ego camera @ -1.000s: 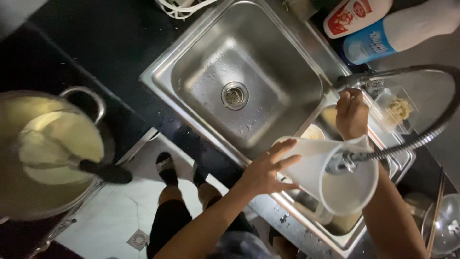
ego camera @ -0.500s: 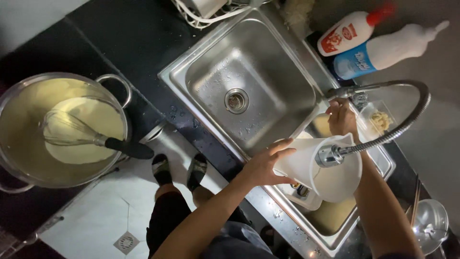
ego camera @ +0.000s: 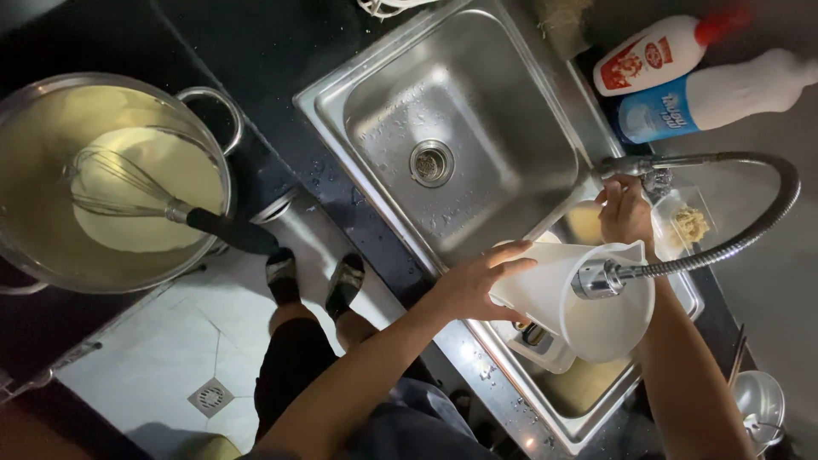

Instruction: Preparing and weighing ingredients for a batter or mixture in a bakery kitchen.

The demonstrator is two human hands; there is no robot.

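My left hand [ego camera: 479, 283] grips the side of a white plastic jug [ego camera: 588, 298], holding it over the smaller sink basin [ego camera: 596, 388]. The spout of a flexible metal faucet hose [ego camera: 605, 277] hangs right at the jug's mouth. My right hand [ego camera: 625, 211] rests on the faucet handle at the hose's base [ego camera: 630, 166]. The jug holds pale liquid. Below it the small basin contains yellowish water and a white item.
The large steel sink basin [ego camera: 443, 145] lies left of the jug. A big steel pot [ego camera: 111, 183] of pale batter with a whisk [ego camera: 162, 204] sits on the black counter. Two bottles [ego camera: 682, 77] lie behind the sink. A steel ladle [ego camera: 758, 400] is at lower right.
The view has shifted so the pot and sink sit further right. The jug stays under the faucet spout, and my right hand stays at the faucet handle.
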